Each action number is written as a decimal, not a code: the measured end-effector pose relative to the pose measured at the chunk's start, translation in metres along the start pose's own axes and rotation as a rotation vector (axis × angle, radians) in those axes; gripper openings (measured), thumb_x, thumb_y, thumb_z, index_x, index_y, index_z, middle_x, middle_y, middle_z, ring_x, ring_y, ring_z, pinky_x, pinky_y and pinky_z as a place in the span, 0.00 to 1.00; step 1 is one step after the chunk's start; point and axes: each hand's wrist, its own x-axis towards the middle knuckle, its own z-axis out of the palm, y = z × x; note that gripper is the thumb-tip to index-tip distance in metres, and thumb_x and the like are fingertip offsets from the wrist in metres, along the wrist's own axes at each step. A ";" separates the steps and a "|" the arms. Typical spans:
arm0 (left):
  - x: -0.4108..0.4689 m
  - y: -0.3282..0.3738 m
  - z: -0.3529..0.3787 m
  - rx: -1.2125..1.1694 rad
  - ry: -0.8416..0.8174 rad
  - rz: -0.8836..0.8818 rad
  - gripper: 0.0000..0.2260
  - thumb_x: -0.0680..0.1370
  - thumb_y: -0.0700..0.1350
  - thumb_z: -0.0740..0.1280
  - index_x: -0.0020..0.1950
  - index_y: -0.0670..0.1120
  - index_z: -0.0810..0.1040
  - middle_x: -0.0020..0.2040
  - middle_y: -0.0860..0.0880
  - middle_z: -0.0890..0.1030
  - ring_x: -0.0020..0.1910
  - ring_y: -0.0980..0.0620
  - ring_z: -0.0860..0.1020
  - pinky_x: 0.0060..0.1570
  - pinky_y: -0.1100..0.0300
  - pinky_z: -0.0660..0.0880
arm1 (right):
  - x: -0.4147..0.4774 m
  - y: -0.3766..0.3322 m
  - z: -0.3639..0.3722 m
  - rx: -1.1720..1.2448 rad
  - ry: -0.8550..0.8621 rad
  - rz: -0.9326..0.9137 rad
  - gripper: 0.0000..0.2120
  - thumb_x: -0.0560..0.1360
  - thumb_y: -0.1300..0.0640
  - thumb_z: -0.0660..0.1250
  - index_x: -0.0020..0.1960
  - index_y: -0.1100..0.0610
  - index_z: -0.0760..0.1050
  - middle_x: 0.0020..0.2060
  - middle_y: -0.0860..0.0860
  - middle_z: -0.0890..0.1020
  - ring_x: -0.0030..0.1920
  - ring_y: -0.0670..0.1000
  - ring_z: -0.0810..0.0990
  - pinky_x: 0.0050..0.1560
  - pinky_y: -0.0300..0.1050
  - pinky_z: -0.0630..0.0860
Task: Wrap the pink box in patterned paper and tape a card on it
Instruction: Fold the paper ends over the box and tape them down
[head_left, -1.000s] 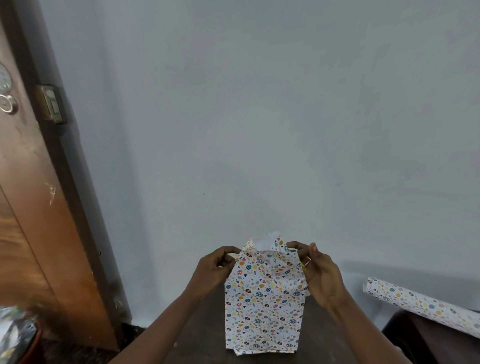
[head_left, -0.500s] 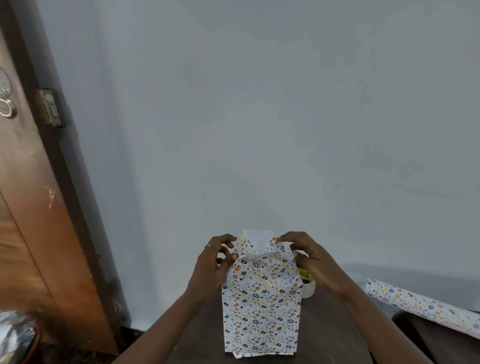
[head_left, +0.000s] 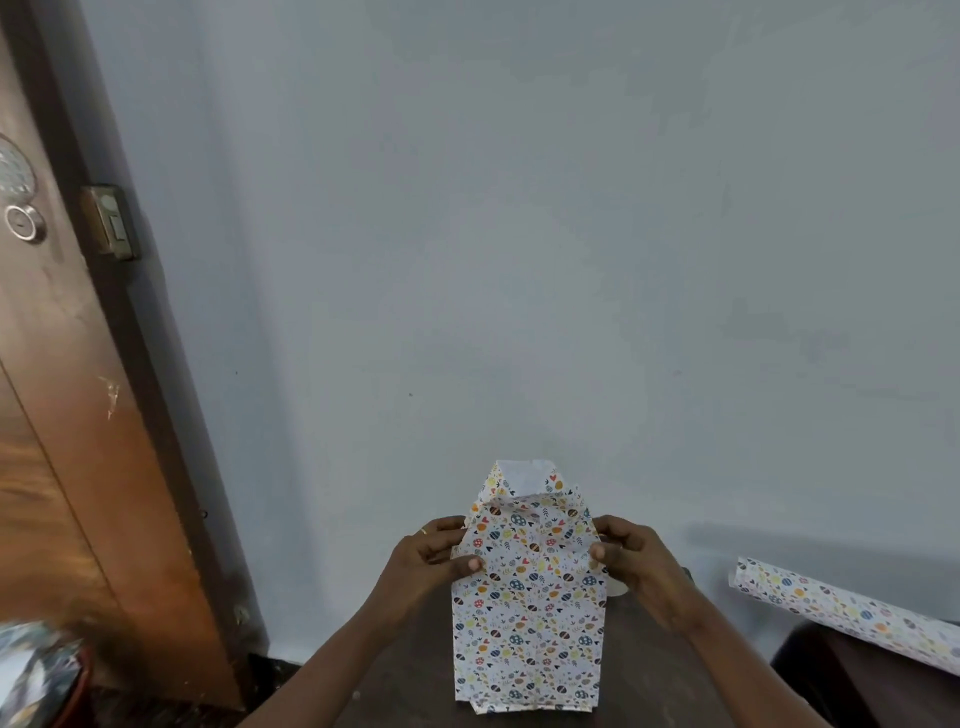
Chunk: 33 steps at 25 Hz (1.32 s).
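1. The left hand (head_left: 431, 558) is gripping the left edge of the box (head_left: 530, 613). Its thumb is pressing on the papered front and the other fingers are curling round behind the side. A ring (head_left: 424, 531) is showing on one finger.
2. The right hand (head_left: 631, 558) is mirroring it on the right edge, thumb on the front and fingers curling behind.
3. Both forearms are reaching in from below, angling toward each other.
4. The box is resting on the dark table (head_left: 405, 670) between the hands, fully covered in patterned paper. At its far end a flap (head_left: 524, 475) is sticking up, showing its white underside.
5. A roll of the same paper (head_left: 852, 613) is lying off to the right, well apart from the box.
6. A plain pale wall (head_left: 519, 234) is filling the background, and a brown wooden door (head_left: 78, 415) is standing on the left.
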 end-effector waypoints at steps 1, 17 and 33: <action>0.001 0.000 0.003 0.006 0.023 -0.001 0.12 0.66 0.52 0.77 0.48 0.51 0.86 0.59 0.51 0.78 0.55 0.59 0.79 0.51 0.64 0.77 | 0.000 0.007 0.001 0.021 0.040 -0.012 0.34 0.55 0.41 0.80 0.52 0.63 0.81 0.49 0.58 0.84 0.50 0.57 0.83 0.50 0.49 0.79; 0.001 -0.020 0.001 -0.125 0.190 0.033 0.12 0.64 0.41 0.78 0.46 0.43 0.85 0.53 0.48 0.84 0.52 0.51 0.82 0.48 0.63 0.79 | -0.001 0.016 -0.013 0.046 0.160 -0.032 0.28 0.48 0.47 0.84 0.42 0.61 0.84 0.48 0.59 0.84 0.50 0.57 0.83 0.49 0.46 0.81; -0.003 0.004 0.016 -0.060 -0.024 0.047 0.14 0.73 0.43 0.72 0.53 0.59 0.82 0.54 0.55 0.83 0.54 0.51 0.82 0.52 0.60 0.78 | -0.001 0.001 0.003 0.056 0.061 -0.018 0.29 0.51 0.45 0.82 0.46 0.61 0.85 0.59 0.42 0.80 0.59 0.45 0.79 0.52 0.44 0.78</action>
